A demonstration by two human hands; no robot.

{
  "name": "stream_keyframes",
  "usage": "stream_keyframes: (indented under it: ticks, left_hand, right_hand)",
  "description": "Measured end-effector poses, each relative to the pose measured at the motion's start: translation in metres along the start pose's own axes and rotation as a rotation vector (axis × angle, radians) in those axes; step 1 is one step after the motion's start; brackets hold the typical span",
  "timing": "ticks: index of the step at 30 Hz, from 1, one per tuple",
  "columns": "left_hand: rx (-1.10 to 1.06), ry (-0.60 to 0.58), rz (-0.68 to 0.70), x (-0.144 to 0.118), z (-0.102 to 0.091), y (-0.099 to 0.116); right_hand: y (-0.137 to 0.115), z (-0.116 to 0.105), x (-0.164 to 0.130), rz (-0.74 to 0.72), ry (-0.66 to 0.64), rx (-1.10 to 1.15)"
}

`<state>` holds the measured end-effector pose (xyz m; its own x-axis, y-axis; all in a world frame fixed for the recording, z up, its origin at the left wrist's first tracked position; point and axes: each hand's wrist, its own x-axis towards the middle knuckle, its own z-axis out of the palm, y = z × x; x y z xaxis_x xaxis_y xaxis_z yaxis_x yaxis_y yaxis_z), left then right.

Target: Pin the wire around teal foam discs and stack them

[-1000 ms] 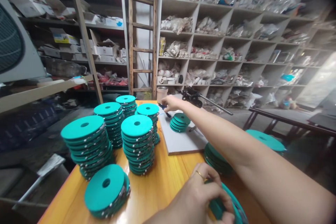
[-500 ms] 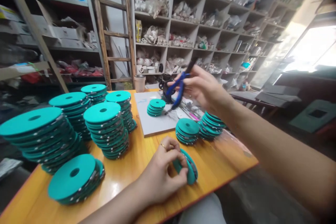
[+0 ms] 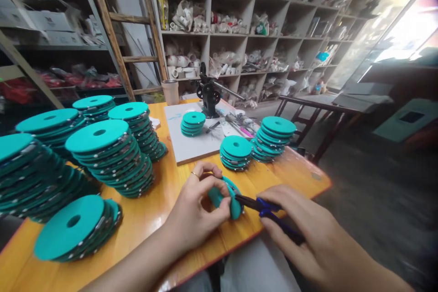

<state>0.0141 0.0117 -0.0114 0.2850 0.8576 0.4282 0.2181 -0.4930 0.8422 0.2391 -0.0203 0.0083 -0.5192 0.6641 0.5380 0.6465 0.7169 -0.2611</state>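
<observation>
My left hand (image 3: 196, 212), with a ring on one finger, pinches a teal foam spool (image 3: 236, 209) on edge near the table's front. Dark and white bits line the spool's rim. In my right hand (image 3: 310, 232) are blue-handled long-nose pliers (image 3: 268, 207), their dark jaws pointing left and meeting the spool's rim. Whether the jaws grip anything there is too small to tell. Beyond my hands stand a short stack of teal spools (image 3: 236, 150) and a taller stack (image 3: 276, 134) touching or close beside it.
Several tall spool stacks (image 3: 107, 155) fill the left of the wooden table (image 3: 147, 232). Behind lies a grey board (image 3: 174, 146) carrying a small spool stack (image 3: 192, 123), a black hand-cranked device (image 3: 209, 98) and loose tools. A cup (image 3: 170, 92) stands at the back edge.
My right hand has come down from above the board with the pliers, and their jaws now meet the spool's rim. My left hand still holds the spool. The view has shifted.
</observation>
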Motion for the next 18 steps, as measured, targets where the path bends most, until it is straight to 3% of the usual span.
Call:
stream_keyframes:
  ticks: [3, 9, 18]
  left_hand:
    - [0.008, -0.004, 0.01, 0.001, 0.001, 0.0]
    - [0.013, 0.004, 0.017, -0.001, 0.002, 0.001]
    - [0.0, 0.012, 0.034, -0.001, 0.003, -0.001]
  right_hand:
    - [-0.001, 0.002, 0.005, -0.053, 0.056, -0.126]
    - [-0.002, -0.002, 0.014, -0.112, 0.035, -0.274]
    - [-0.005, -0.007, 0.021, -0.156, 0.001, -0.347]
